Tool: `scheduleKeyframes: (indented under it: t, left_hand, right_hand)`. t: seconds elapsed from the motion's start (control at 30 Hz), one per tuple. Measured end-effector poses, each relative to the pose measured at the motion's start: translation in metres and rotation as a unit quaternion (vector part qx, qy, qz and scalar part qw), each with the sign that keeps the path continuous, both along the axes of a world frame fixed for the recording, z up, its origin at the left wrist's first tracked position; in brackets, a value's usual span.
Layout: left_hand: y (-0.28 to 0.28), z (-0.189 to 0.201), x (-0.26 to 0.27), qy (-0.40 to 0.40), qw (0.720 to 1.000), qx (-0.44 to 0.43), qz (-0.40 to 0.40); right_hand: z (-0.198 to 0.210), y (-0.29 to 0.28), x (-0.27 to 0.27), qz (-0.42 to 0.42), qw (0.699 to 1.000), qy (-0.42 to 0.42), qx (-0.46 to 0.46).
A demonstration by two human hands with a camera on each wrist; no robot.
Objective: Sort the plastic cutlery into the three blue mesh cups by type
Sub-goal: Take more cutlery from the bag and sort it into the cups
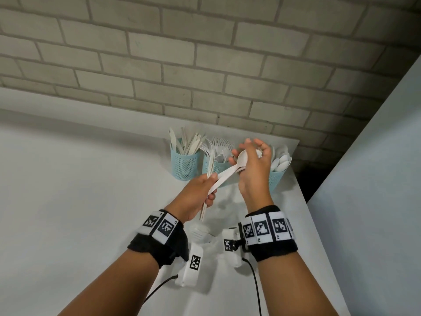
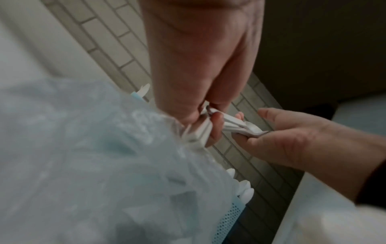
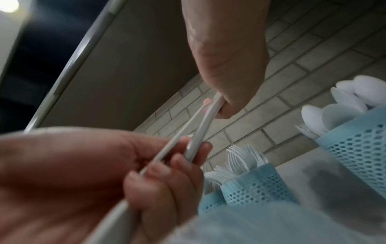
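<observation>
My left hand (image 1: 200,192) grips a small bundle of white plastic cutlery (image 1: 210,165) by the handles. My right hand (image 1: 252,165) is curled round the bowls of the spoons (image 1: 230,171) at the far end of that bundle. In the right wrist view two spoon handles (image 3: 200,125) run from my left hand (image 3: 83,165) up to my right hand (image 3: 225,66). Behind the hands stand three blue mesh cups: one with knives (image 1: 184,166), one with forks (image 1: 215,167), one with spoons (image 1: 278,177).
The cups stand near the far right corner of a white table (image 1: 91,201), against a brick wall (image 1: 205,65). A white panel (image 1: 376,201) rises past the table's right edge. White wrist-camera units (image 1: 193,263) hang under both wrists.
</observation>
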State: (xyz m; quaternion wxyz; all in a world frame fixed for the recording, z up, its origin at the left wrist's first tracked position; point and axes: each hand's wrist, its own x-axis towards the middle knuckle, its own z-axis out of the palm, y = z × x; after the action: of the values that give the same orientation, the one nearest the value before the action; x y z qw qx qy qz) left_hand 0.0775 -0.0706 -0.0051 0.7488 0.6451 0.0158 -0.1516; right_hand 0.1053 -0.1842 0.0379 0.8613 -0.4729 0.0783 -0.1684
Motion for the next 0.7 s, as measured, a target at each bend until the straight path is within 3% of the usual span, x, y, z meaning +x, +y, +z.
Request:
scheduleKeyframes:
  t: [0.1,0.23,0.37,0.47,0.57,0.7]
  left_hand:
    - [-0.004,0.0,0.001,-0.03,0.998,0.057,-0.016]
    - [-0.006,0.004,0.003,-0.033,0.997,0.07,-0.029]
    - [-0.004,0.009,0.007,-0.028,0.998,0.06,-0.008]
    - [-0.002,0.009,0.011,-0.04,0.997,0.067,-0.017]
    - [-0.002,0.009,0.016,-0.035,0.997,0.061,-0.03]
    - [-0.003,0.01,0.023,0.029,0.999,0.0,-0.031]
  right_hand:
    - [-0.003,-0.009,0.008,0.014,0.998,0.045,0.046]
    - [-0.01,-0.023,0.018,-0.022,0.993,0.076,0.091]
    - [0.007,-0.055,0.026,-0.097,0.983,0.026,0.154]
    - [0.035,-0.075,0.025,-0.192,0.975,-0.052,0.098]
    - [0.051,-0.088,0.032,-0.27,0.957,-0.1,-0.033]
    - [0.041,-0.094,0.053,-0.291,0.937,-0.096,-0.17]
